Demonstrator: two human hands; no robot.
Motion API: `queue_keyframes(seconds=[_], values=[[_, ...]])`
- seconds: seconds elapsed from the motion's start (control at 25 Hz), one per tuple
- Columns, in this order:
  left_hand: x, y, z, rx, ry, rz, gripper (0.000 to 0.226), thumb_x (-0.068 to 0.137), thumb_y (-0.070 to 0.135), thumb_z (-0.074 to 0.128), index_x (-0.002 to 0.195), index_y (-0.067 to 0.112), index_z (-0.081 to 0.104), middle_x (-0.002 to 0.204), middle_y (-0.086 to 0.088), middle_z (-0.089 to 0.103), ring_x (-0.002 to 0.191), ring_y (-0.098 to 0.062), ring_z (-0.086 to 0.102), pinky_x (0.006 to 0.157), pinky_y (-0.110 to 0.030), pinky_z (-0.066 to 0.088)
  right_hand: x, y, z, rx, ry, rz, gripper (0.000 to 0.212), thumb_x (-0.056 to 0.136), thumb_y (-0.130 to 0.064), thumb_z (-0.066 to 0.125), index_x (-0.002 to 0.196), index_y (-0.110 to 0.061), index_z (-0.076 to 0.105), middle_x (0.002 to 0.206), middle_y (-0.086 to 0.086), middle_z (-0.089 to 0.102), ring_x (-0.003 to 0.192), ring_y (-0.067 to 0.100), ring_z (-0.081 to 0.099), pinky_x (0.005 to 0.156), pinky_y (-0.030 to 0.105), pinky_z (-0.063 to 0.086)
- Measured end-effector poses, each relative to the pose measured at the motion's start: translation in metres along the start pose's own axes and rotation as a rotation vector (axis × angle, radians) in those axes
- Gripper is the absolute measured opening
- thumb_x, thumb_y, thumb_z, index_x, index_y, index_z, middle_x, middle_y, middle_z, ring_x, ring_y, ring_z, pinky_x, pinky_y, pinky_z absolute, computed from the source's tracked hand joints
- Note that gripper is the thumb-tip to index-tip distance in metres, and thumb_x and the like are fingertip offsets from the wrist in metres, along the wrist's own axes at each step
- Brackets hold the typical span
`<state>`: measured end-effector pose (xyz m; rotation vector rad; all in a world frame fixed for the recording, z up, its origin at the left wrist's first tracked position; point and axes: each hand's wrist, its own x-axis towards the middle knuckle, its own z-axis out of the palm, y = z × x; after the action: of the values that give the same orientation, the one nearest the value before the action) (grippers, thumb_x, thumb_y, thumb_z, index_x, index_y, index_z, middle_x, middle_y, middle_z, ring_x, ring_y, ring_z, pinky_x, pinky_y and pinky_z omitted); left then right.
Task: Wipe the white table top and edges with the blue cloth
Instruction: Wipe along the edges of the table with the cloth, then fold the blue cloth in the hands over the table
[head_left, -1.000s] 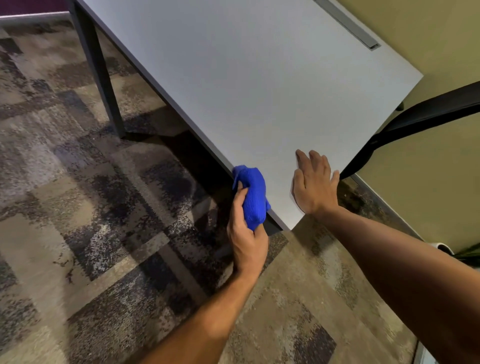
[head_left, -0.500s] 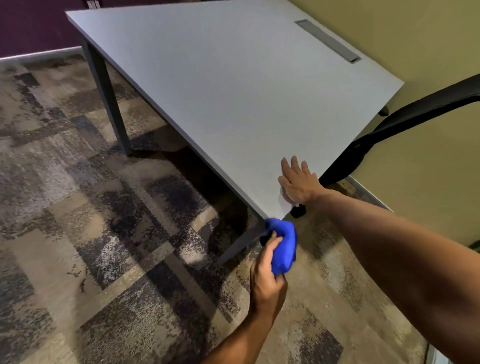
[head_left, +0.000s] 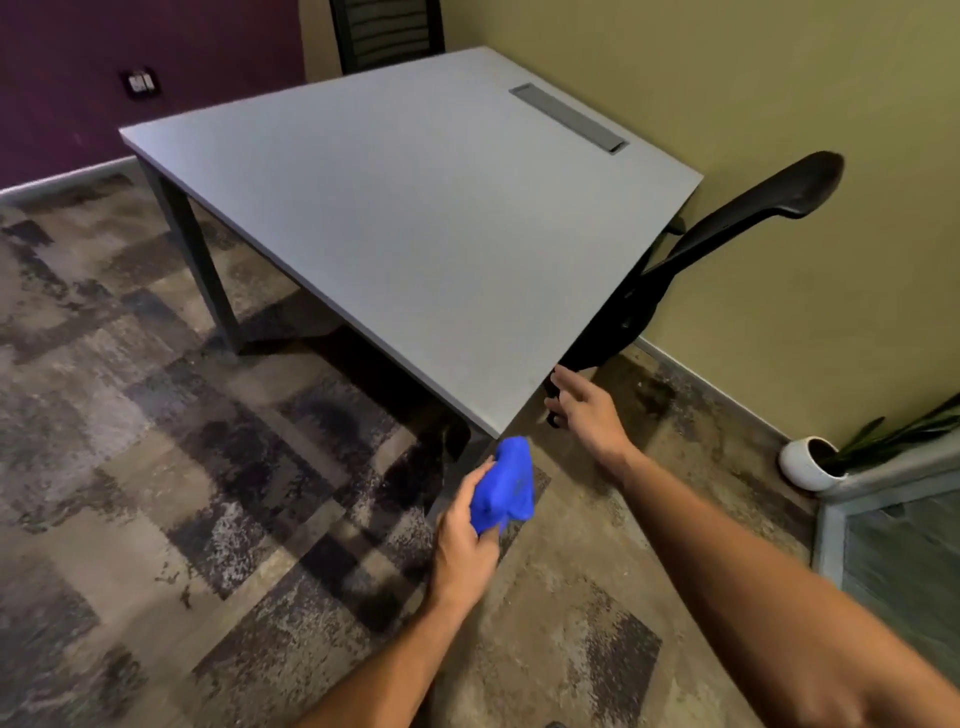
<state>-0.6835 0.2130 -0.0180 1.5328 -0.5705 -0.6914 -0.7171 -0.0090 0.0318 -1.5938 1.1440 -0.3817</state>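
So on the far left it's just patterned carpet (head_left: 156, 467) and a purple wall (head_left: 130, 52) with a switch plate, nothing to do with the job. Moving in, the white table (head_left: 415, 218) takes up the middle of the view, bare except for a grey cable slot (head_left: 567, 117) near the far side, so there's nothing to lift out of the way for wiping. Just off the near corner, the left hand (head_left: 465, 540) has its fingers curled tight around the blue cloth (head_left: 506, 486), bunched into a wad, held in the air just below and in front of the corner, not touching the top. My guess is it's bunched like that to run along the edge. Right of that, the right hand (head_left: 584, 408) is loose and open with nothing in it, just beside the right edge, probably about to steady things. A black chair (head_left: 727, 228) is tucked against that side, and a white plant pot (head_left: 805, 462) sits by the wall.
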Motion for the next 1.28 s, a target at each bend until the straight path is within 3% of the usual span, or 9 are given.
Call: queue_keyframes(seconds=[0.16, 0.24, 0.32, 0.4, 0.56, 0.64, 0.88, 1.08, 1.28], values=[[-0.013, 0.037, -0.026, -0.087, 0.043, -0.121, 0.052, 0.088, -0.006, 0.062, 0.123, 0.031, 0.057, 0.123, 0.01, 0.066, 0.113, -0.007, 0.063, 0.093, -0.013, 0.046, -0.078, 0.011, 0.006, 0.147, 0.096, 0.006, 0.05, 0.106, -0.001, 0.05, 0.154, -0.015, 0.049, 0.148, 0.003, 0.058, 0.106, 0.016, 0.071, 0.083, 0.025, 0.053], [-0.024, 0.051, -0.035, -0.045, 0.033, -0.171, 0.046, 0.089, -0.001, 0.065, 0.125, 0.026, 0.056, 0.124, 0.005, 0.064, 0.115, -0.013, 0.061, 0.098, -0.021, 0.047, -0.114, 0.014, 0.011, 0.126, 0.093, 0.007, 0.05, 0.104, -0.003, 0.055, 0.151, -0.02, 0.053, 0.146, 0.0, 0.06, 0.113, 0.019, 0.07, 0.094, 0.033, 0.057], [-0.038, 0.061, -0.044, -0.028, 0.023, -0.172, 0.049, 0.086, -0.003, 0.066, 0.118, 0.033, 0.058, 0.114, 0.013, 0.066, 0.107, -0.008, 0.064, 0.087, -0.008, 0.047, -0.14, 0.014, 0.017, 0.058, 0.061, -0.019, 0.051, 0.103, -0.004, 0.059, 0.15, -0.023, 0.055, 0.147, -0.002, 0.06, 0.124, 0.025, 0.065, 0.106, 0.047, 0.054], [-0.049, 0.075, -0.05, -0.018, 0.022, -0.159, 0.053, 0.085, -0.005, 0.067, 0.111, 0.039, 0.057, 0.111, 0.015, 0.064, 0.103, 0.001, 0.062, 0.079, -0.003, 0.046, -0.16, 0.009, 0.017, 0.062, 0.049, -0.027, 0.052, 0.102, -0.004, 0.061, 0.149, -0.024, 0.055, 0.146, -0.004, 0.06, 0.12, 0.026, 0.067, 0.105, 0.051, 0.054], [-0.057, 0.092, -0.045, 0.038, 0.079, -0.104, 0.05, 0.083, -0.007, 0.07, 0.127, 0.015, 0.057, 0.122, -0.007, 0.066, 0.114, -0.022, 0.062, 0.1, -0.034, 0.048, -0.175, 0.006, 0.001, 0.038, -0.015, -0.067, 0.051, 0.101, -0.004, 0.062, 0.149, -0.021, 0.055, 0.146, 0.0, 0.061, 0.095, 0.009, 0.065, 0.097, 0.035, 0.055], [-0.056, 0.101, -0.036, 0.039, 0.133, -0.086, 0.049, 0.083, -0.009, 0.07, 0.124, 0.013, 0.057, 0.119, -0.01, 0.066, 0.113, -0.028, 0.062, 0.098, -0.037, 0.048, -0.173, 0.006, -0.011, 0.005, -0.074, -0.094, 0.05, 0.102, -0.008, 0.062, 0.149, -0.022, 0.055, 0.145, -0.003, 0.061, 0.088, 0.004, 0.064, 0.091, 0.024, 0.054], [-0.069, 0.127, 0.034, -0.069, 0.353, -0.118, 0.04, 0.089, -0.005, 0.065, 0.123, 0.012, 0.057, 0.12, -0.017, 0.066, 0.111, -0.037, 0.063, 0.101, -0.057, 0.048, -0.158, 0.019, -0.077, -0.026, -0.268, -0.176, 0.051, 0.098, -0.012, 0.061, 0.149, -0.018, 0.055, 0.136, -0.003, 0.065, 0.067, -0.008, 0.064, 0.084, 0.024, 0.05], [-0.077, 0.148, 0.097, -0.212, 0.491, -0.176, 0.038, 0.09, -0.001, 0.066, 0.121, 0.019, 0.059, 0.116, -0.006, 0.07, 0.105, -0.026, 0.068, 0.098, -0.047, 0.053, -0.145, 0.025, -0.135, -0.005, -0.282, -0.227, 0.042, 0.096, -0.01, 0.06, 0.135, -0.022, 0.065, 0.129, -0.001, 0.071, 0.072, -0.003, 0.067, 0.08, 0.018, 0.053], [-0.065, 0.17, 0.127, -0.292, 0.517, -0.16, 0.04, 0.09, 0.001, 0.067, 0.125, 0.018, 0.062, 0.116, -0.001, 0.072, 0.105, -0.022, 0.07, 0.091, -0.042, 0.056, -0.13, 0.004, -0.178, -0.03, -0.345, -0.332, 0.044, 0.093, -0.024, 0.067, 0.135, -0.035, 0.062, 0.112, -0.004, 0.075, 0.104, -0.008, 0.068, 0.084, 0.015, 0.053]])
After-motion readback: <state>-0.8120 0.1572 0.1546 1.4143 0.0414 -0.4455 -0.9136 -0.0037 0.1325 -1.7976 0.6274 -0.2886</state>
